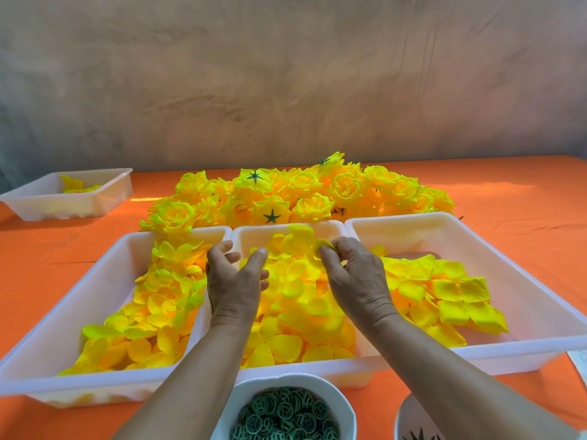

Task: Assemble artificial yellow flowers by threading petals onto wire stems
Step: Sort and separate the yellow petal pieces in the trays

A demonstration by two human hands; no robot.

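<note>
Yellow petals fill the middle tray. Both your forearms reach over it from the near edge. Head view: your right hand, back up, pinches a single petal between thumb and fingertips, above the heap. Your left hand hovers near it, thumb out, fingers loosely curled, holding nothing. Hands apart. Finished flowers lie beyond the trays on the orange cloth.

Four white rectangular plastic trays. Two round white bowls. Two bare hands: left hand, right hand. One heap of finished yellow fabric flowers. Loose yellow fabric petals and green plastic rings, too many to count.
</note>
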